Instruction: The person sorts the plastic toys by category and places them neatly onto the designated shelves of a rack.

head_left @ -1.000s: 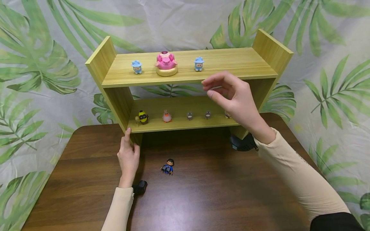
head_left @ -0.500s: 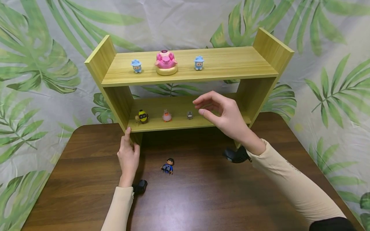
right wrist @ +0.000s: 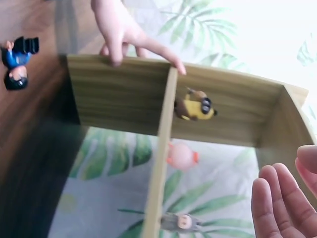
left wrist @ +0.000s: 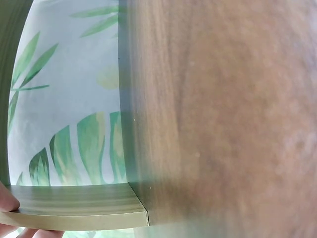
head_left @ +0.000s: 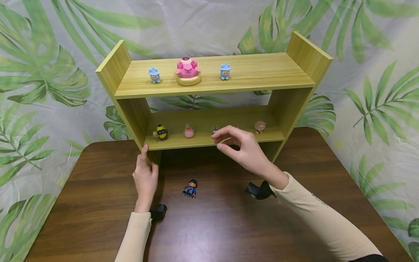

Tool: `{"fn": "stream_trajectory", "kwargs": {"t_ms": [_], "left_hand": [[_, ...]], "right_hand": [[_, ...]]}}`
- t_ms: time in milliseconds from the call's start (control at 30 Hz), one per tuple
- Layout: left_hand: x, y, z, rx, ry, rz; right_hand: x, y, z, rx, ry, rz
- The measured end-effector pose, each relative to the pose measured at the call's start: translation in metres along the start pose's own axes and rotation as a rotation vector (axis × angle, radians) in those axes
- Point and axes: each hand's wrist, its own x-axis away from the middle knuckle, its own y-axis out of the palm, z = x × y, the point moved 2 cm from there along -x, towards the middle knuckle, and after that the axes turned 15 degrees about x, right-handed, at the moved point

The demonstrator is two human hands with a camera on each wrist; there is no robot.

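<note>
My left hand (head_left: 145, 178) grips the front edge of the wooden shelf's left side panel (left wrist: 84, 221), thumb on one face and fingers on the other. My right hand (head_left: 240, 147) hovers in front of the lower shelf board (head_left: 183, 146), fingers loosely bent and nothing between them. Behind its fingertips, a small grey figurine (right wrist: 181, 222) is partly hidden in the head view; another grey one is mostly covered by the hand. Left of these stand a pink duck figurine (head_left: 188, 131) and a yellow goggled figurine (head_left: 161, 132). A beige figurine (head_left: 260, 127) stands at the right.
On the top board (head_left: 262, 71) stand a pink figurine on a yellow ring (head_left: 188, 72) and two blue-hatted figurines, one left (head_left: 154, 75) and one right (head_left: 224, 71). A toy figure in blue (head_left: 190, 189) lies on the brown table (head_left: 209, 225). A leaf-print cloth (head_left: 203, 25) hangs behind.
My right hand has come down and to the left, from in front of the top board's edge to the lower board, uncovering the beige figurine. My left hand has stayed put.
</note>
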Motion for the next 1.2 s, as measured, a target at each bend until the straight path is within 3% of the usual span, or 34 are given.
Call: {"fn": "stream_trajectory", "kwargs": {"t_ms": [1200], "left_hand": [[0.0, 0.0, 0.001, 0.002, -0.006, -0.002]], "right_hand": [[0.048, 0.085, 0.048, 0.024, 0.202, -0.144]]}}
